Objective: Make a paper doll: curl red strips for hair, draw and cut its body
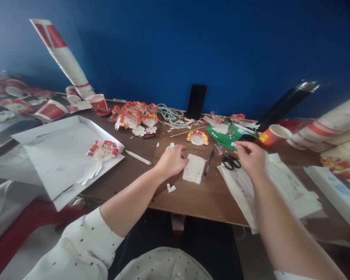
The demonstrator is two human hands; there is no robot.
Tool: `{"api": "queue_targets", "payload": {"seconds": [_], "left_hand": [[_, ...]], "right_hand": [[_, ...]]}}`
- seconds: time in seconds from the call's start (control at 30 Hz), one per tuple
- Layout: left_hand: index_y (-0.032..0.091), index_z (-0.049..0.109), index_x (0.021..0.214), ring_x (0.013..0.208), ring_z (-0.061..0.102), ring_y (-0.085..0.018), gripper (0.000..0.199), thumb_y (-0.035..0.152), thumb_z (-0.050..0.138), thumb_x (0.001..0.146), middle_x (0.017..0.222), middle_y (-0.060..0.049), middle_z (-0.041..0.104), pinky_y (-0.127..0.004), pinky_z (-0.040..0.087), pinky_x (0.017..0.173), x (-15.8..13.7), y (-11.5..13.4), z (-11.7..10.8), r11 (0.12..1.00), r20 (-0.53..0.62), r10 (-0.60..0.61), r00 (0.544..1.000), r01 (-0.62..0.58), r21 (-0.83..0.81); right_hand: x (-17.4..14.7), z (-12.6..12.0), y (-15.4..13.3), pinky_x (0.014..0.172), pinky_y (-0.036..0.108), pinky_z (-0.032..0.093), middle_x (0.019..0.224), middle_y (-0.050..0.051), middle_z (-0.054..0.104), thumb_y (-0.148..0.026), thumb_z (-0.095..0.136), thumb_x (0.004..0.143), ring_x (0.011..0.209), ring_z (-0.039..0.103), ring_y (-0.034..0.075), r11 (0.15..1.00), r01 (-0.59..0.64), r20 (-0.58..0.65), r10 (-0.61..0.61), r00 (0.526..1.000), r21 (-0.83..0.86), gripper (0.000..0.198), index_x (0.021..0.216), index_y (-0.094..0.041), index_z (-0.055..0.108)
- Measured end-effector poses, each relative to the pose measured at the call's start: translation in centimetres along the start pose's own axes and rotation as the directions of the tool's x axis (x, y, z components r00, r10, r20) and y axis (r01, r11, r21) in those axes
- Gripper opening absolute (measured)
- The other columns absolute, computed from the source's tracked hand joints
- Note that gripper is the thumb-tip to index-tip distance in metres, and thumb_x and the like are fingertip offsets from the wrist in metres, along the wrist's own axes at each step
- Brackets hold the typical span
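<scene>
My left hand (172, 160) is low over the table, fingers loosely curved, with a gap between thumb and forefinger and nothing visible in it. A small white paper scrap (170, 146) shows just behind it. To its right lies a white paper rectangle (194, 168), with a pen (209, 161) alongside. My right hand (252, 156) pinches a small white piece (233, 144), too small to name. Black-handled scissors (231, 162) lie just left of that hand, partly on stacked white sheets (291, 190). A cut paper-cup piece (197, 137) with a red and yellow fringe rests beyond the rectangle.
At left, a white box lid (61, 151) holds another cut cup piece (103, 151); a marker (138, 157) lies beside it. Behind are piled cup cuttings (137, 116), a cable (170, 116), an upright phone (196, 102) and a green disc (226, 134). An orange cup (275, 135) stands right.
</scene>
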State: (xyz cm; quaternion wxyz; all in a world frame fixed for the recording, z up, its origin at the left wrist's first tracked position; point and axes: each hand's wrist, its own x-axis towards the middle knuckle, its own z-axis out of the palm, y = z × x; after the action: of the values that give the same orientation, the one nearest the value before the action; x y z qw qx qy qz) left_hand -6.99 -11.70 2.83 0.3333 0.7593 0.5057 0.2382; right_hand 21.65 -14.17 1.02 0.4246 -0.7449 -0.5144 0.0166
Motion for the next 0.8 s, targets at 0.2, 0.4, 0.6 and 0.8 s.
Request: {"api": "queue_targets", "payload": {"seconds": [0.2, 0.4, 0.6, 0.8], "left_hand": [[0.019, 0.069, 0.086, 0.081, 0.064, -0.017, 0.015, 0.023, 0.057, 0.078, 0.086, -0.003, 0.071, -0.028, 0.047, 0.076, 1.3, -0.8, -1.0, 0.995, -0.321, -0.022, 0.947, -0.011, -0.102], [0.017, 0.068, 0.089, 0.079, 0.061, -0.016, 0.017, 0.027, 0.058, 0.079, 0.086, -0.003, 0.069, -0.028, 0.046, 0.077, 2.6, -2.0, -0.5, 0.970, -0.365, -0.049, 0.930, -0.042, -0.238], [0.017, 0.065, 0.092, 0.077, 0.062, -0.015, 0.014, 0.023, 0.059, 0.080, 0.085, -0.003, 0.070, -0.026, 0.046, 0.075, 2.7, -2.5, 0.3, 0.903, -0.372, -0.124, 0.920, -0.051, -0.428], [0.016, 0.062, 0.101, 0.092, 0.063, -0.019, 0.020, 0.019, 0.059, 0.081, 0.097, -0.009, 0.070, -0.032, 0.045, 0.089, 2.1, -2.7, 0.3, 0.867, -0.485, -0.239, 0.841, -0.040, -0.496]], "right_hand": [[0.4, -1.7, 0.5, 0.069, 0.035, 0.050, 0.082, 0.005, 0.075, -0.042, 0.060, 0.073, 0.075, 0.068, 0.023, 0.972, 0.052, 0.220, -0.001, 0.975, -0.229, 0.031, 0.093, -0.024, 0.075], [-1.4, -2.0, -2.5, 0.067, 0.039, 0.046, 0.086, 0.010, 0.073, -0.039, 0.070, 0.062, 0.081, 0.067, 0.030, 0.876, 0.138, 0.378, 0.054, 0.924, -0.462, 0.025, 0.083, -0.026, 0.073], [-0.7, -1.4, -3.1, 0.064, 0.036, 0.043, 0.051, 0.002, 0.060, -0.021, 0.075, 0.044, 0.065, 0.063, 0.026, 0.962, 0.020, 0.413, 0.098, 0.906, -0.272, 0.014, 0.055, -0.022, 0.065], [-1.0, -4.5, -3.6, 0.044, 0.024, 0.032, 0.064, 0.002, 0.065, -0.040, 0.062, 0.061, 0.056, 0.060, 0.018, 0.978, -0.149, 0.365, 0.085, 0.927, 0.148, 0.032, 0.086, -0.021, 0.067]]}}
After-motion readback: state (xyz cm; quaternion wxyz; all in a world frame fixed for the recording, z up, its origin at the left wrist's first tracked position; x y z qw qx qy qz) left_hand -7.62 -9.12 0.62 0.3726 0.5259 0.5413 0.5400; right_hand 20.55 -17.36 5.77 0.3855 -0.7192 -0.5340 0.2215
